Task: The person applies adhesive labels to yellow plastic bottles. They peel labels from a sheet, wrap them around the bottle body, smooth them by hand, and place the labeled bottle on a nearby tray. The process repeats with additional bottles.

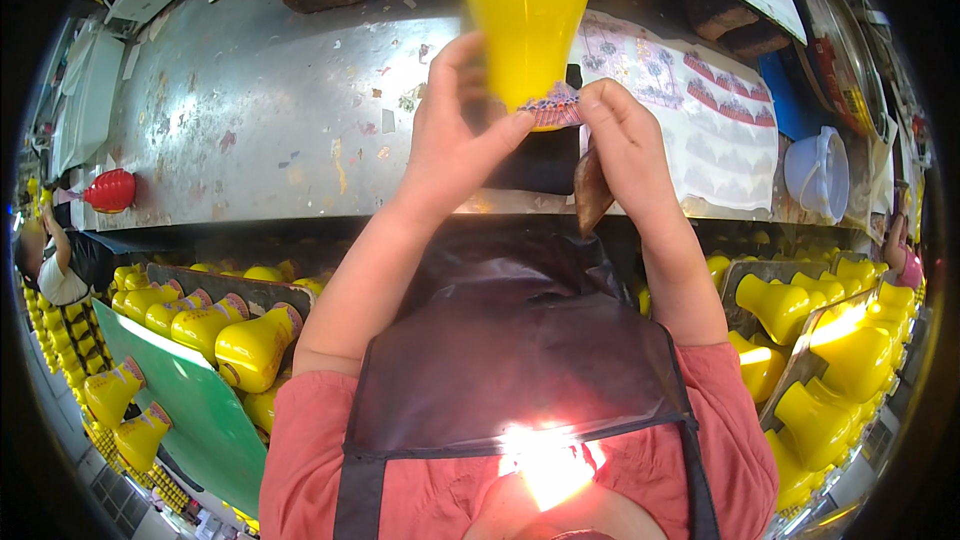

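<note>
A glossy yellow vase (525, 20) lies in front of me, its narrower end toward me. Along that end runs a patterned decal strip (552, 108) in pink and blue. My left hand (450, 130) is closed around the vase's left side, with its thumb on the strip's left part; some of its fingers are blurred or hidden. My right hand (625, 135) pinches the strip's right end between thumb and forefinger. Below the right palm hangs a brown pointed piece (593, 190); whether the hand holds it I cannot tell. A dark pad (540, 165) lies under the vase's near end.
Printed decal sheets (730, 130) lie on the metal table (290, 110), right of the vase. A pale bucket (818, 175) stands at the right, a red ribbed object (110, 191) at the left. Yellow vases (255, 345) fill racks on both sides. Another person (62, 265) is at far left.
</note>
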Tool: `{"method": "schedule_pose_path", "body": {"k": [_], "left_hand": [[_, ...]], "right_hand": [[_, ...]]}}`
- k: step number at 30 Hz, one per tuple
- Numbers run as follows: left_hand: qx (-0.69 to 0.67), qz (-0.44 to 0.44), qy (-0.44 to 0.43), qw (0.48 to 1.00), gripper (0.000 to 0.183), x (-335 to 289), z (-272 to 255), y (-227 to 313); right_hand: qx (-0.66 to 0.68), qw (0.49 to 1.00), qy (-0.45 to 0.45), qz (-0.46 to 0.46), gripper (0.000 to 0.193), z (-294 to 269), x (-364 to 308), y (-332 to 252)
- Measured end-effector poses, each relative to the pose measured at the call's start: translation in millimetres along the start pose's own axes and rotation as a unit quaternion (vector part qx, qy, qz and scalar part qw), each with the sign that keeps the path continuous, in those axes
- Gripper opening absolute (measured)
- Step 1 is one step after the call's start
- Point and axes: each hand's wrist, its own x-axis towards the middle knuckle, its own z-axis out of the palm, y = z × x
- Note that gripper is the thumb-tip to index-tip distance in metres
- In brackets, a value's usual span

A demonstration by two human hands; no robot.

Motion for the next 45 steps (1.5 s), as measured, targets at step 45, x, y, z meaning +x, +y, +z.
{"method": "schedule_pose_path", "body": {"k": [45], "left_hand": [[0.304,0.149,0.034,0.94,0.103,-1.1,9.0,5.3]], "right_hand": [[-0.137,0.99,-0.037,-0.019,0.051,1.1,9.8,-18.6]]}}
